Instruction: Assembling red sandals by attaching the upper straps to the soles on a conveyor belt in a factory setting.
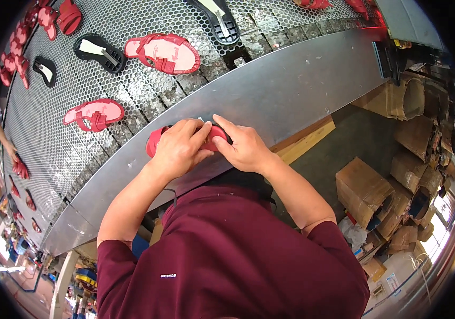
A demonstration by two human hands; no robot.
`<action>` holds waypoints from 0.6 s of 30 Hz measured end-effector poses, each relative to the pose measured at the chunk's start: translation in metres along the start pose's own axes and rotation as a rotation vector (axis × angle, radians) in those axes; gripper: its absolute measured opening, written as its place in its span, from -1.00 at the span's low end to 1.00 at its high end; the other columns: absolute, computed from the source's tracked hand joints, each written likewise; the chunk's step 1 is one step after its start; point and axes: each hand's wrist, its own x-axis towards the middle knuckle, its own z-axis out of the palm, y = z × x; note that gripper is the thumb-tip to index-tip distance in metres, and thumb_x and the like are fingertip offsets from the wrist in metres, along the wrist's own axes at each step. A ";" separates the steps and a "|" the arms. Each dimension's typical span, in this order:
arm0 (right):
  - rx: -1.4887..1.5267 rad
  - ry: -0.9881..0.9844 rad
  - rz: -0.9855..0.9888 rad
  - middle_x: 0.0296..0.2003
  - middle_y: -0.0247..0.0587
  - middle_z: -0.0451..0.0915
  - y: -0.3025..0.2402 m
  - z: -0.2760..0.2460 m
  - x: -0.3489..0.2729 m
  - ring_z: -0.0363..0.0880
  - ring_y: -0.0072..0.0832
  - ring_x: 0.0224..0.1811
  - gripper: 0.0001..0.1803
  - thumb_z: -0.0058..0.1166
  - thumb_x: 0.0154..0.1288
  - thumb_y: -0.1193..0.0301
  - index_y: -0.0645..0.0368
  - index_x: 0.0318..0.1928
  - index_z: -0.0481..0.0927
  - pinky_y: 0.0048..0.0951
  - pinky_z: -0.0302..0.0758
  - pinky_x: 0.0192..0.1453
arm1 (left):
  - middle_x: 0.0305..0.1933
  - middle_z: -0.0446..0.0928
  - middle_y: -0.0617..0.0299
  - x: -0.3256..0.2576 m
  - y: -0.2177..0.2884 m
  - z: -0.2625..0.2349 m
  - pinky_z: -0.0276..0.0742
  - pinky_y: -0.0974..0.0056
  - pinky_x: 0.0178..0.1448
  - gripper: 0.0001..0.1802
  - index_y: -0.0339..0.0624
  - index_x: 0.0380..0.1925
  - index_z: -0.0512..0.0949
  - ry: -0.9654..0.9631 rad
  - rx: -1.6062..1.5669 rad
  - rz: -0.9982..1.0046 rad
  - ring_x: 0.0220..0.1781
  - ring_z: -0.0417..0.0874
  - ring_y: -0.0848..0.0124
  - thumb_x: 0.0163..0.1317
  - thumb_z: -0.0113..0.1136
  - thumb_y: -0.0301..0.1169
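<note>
Both hands are on a red sandal (154, 141) held over the metal ledge in front of me. My left hand (180, 149) lies across its middle with fingers curled over the straps and covers most of them. At the right end of the sandal, my right hand (242, 146) grips the edge, thumb on the red upper side and index finger along the far side. A dark sole edge shows by the right fingers. Just beyond, on the conveyor, lie a red sandal (93, 115) and another red sandal (166, 53) with pink insoles.
The perforated conveyor belt (147, 98) also carries black soles (99, 53) with pale centres. A smooth metal ledge (291, 85) runs along its near side. Another person's hand (13, 151) is by red sandals at far left. Cardboard boxes (363, 186) stand at right, past a wooden beam (304, 139).
</note>
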 end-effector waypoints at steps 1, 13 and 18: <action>-0.002 0.003 -0.001 -0.18 0.13 0.65 0.001 -0.003 0.000 0.66 -0.06 -0.18 -0.40 0.13 0.25 0.38 0.32 0.28 0.36 -0.26 0.55 -0.07 | -0.04 0.54 0.12 0.001 0.003 -0.001 0.56 0.12 -0.04 -0.30 -0.25 0.03 0.52 0.002 0.001 0.004 -0.06 0.59 0.13 -0.21 0.51 -0.32; 0.425 0.098 -0.017 -0.35 -0.16 0.66 0.011 -0.040 0.007 0.57 -0.54 -0.35 -0.56 0.20 0.35 0.26 0.33 0.08 0.55 -0.44 0.51 -0.20 | -0.14 0.61 -0.01 0.058 0.005 -0.030 0.56 0.24 -0.04 -0.54 -0.35 -0.04 0.60 -0.258 -0.538 -0.444 -0.16 0.66 0.27 0.14 0.38 -0.26; 0.429 0.093 -0.037 -0.30 -0.22 0.67 0.008 -0.053 0.018 0.54 -0.66 -0.26 -0.71 0.16 0.37 0.30 0.30 -0.10 0.64 -0.50 0.50 -0.15 | -0.35 0.66 0.22 0.059 0.012 -0.016 0.57 0.38 -0.24 -0.70 -0.35 -0.11 0.63 -0.186 -0.869 -0.646 -0.36 0.61 0.56 0.25 0.30 -0.35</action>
